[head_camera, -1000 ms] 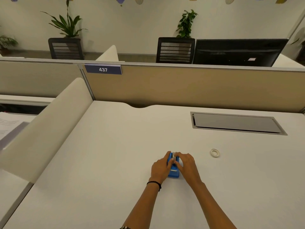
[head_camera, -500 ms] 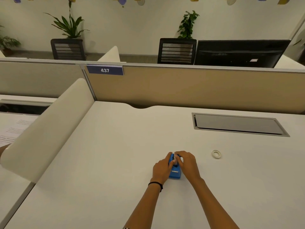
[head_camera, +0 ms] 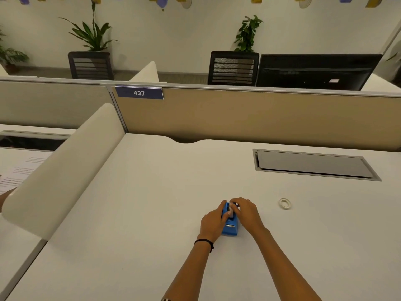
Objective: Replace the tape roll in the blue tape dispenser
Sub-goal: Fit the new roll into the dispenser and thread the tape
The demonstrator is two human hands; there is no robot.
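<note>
A small blue tape dispenser [head_camera: 230,228] stands on the white desk [head_camera: 152,213], its cutter end toward me. My left hand [head_camera: 212,223] grips its left side. My right hand [head_camera: 246,212] covers its right and far side, fingertips pinching a pale tape roll [head_camera: 231,210] seated in the top of the dispenser. Most of the roll is hidden by my fingers. A second, thin whitish tape ring [head_camera: 285,203] lies flat on the desk to the right, apart from both hands.
A grey cable-tray lid [head_camera: 314,165] is set into the desk at the far right. A white curved divider [head_camera: 65,168] bounds the left side, a tan partition [head_camera: 238,114] the back. Papers [head_camera: 19,170] lie on the neighbouring desk at left.
Both hands stay on the dispenser. My right fingers have shifted slightly over the roll at the top. The view has drifted a little.
</note>
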